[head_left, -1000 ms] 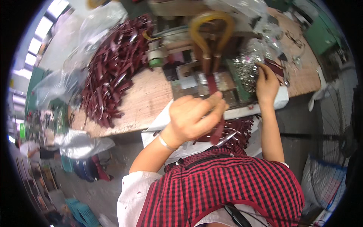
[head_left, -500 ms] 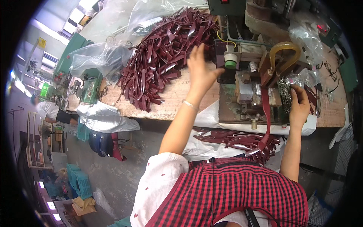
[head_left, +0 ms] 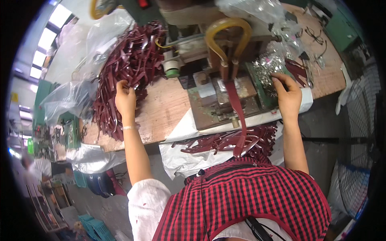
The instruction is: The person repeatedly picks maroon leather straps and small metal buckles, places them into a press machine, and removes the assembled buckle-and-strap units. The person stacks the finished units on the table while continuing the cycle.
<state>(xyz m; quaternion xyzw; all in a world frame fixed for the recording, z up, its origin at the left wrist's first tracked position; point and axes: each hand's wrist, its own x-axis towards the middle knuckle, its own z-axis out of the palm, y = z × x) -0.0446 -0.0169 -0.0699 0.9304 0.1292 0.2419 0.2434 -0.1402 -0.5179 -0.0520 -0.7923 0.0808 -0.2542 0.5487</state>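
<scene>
At the near side of a large pile of dark red strips [head_left: 138,52], the fingers of my left hand [head_left: 126,105] are pinched together on a strip. My right hand [head_left: 289,98] reaches into a heap of small shiny metal pieces [head_left: 267,74] beside the press. Its thumb and fingertips are closed, but what lies between them is too small to make out. One dark red strap [head_left: 236,100] hangs from the press [head_left: 229,74] over the table's front edge, and neither hand touches it.
More strips [head_left: 225,140] lie on a white sheet [head_left: 173,160] at my lap. A curved yellow hose [head_left: 229,24] tops the press, with a green-ended knob [head_left: 172,69] to its left. Scissors [head_left: 309,76] lie at right. A fan guard [head_left: 356,116] stands beyond my right arm.
My left hand has moved left from open air near the press to the strip pile, and its spread fingers have closed. My right hand stays at the metal pieces. The view has shifted.
</scene>
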